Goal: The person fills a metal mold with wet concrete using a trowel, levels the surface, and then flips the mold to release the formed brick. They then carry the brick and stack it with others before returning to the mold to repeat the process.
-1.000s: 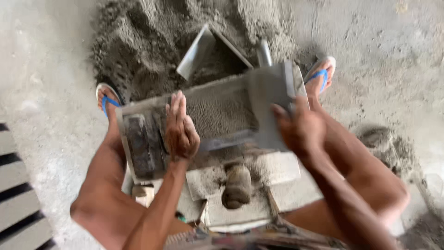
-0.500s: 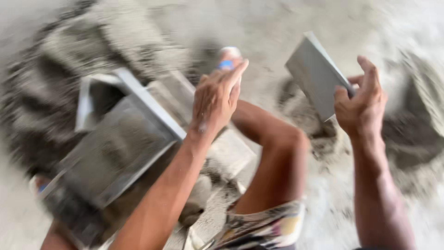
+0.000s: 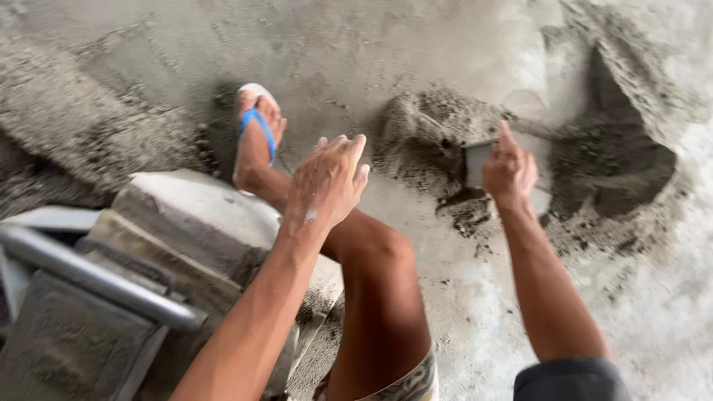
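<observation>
Your right hand (image 3: 509, 172) has its grip closed on the plate (image 3: 477, 162), pressed into the sand pile (image 3: 431, 137). Your left hand (image 3: 327, 182) hangs open, empty, nearer the mould (image 3: 89, 327). Stiff, gritty plate: hold its edge firmly.

The sandal (image 3: 256, 126) has a white sole and a bright blue strap, and the shorts (image 3: 405, 382) show a pale cream print with darker markings. The flat plate (image 3: 479, 163) is grey, the sand heap (image 3: 438, 141) dark grey-brown, the floor (image 3: 460, 312) pale grey, the metal handle (image 3: 96, 278) dull silver-grey, and the block (image 3: 200, 215) whitish grey.
</observation>
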